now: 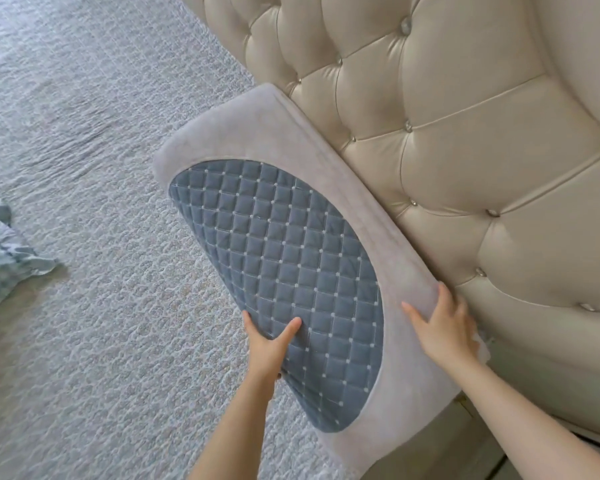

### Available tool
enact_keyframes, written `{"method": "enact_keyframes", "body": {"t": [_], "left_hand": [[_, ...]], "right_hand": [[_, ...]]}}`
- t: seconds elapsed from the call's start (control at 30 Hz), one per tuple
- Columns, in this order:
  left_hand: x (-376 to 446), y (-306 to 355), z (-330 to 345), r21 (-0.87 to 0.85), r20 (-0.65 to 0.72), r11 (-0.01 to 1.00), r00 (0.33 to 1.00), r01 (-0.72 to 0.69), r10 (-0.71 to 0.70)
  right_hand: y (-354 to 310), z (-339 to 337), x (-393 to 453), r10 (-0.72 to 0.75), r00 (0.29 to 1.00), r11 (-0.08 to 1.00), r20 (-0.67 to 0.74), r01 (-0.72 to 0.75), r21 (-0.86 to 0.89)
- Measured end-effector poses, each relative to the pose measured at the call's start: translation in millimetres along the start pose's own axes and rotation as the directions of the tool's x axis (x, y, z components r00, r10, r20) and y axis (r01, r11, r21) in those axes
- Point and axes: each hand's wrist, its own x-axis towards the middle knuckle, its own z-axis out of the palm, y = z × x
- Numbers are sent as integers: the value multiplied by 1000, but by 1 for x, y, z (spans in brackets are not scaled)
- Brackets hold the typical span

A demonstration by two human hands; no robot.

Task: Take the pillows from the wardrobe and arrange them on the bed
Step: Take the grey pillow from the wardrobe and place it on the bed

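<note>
A grey pillow (267, 133) with a blue quilted curved panel leans on the bed (84, 133) against the tufted cream headboard (465, 133). My left hand (269, 344) grips the pillow's near left edge, thumb on the blue panel and fingers under it. My right hand (444, 327) holds the pillow's far edge beside the headboard, fingers spread over the grey rim. The wardrobe is out of view.
A light grey textured bedspread covers the bed. A second pillow (0, 251) in a pale blue-green patterned case lies at the left edge of the view. The headboard's padded side runs down the right.
</note>
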Motion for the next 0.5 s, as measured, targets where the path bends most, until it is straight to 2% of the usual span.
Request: {"method": "enact_keyframes", "body": {"t": [0.13, 0.2, 0.27, 0.4, 0.5], "left_hand": [[1, 0, 4, -63, 24, 988, 990, 143, -142], [3, -2, 8, -95, 30, 981, 986, 167, -165], [4, -2, 10, -120, 33, 980, 987, 160, -157], [8, 5, 11, -138, 17, 986, 996, 93, -92], [14, 20, 12, -76, -61, 997, 998, -15, 11]], "right_hand": [[27, 2, -3, 330, 940, 924, 90, -341, 171], [31, 3, -5, 390, 908, 865, 154, -419, 275], [27, 2, -6, 388, 908, 846, 158, -419, 330], [8, -5, -6, 367, 927, 869, 75, -370, 329], [-15, -10, -1, 230, 972, 909, 38, -228, 349]]}}
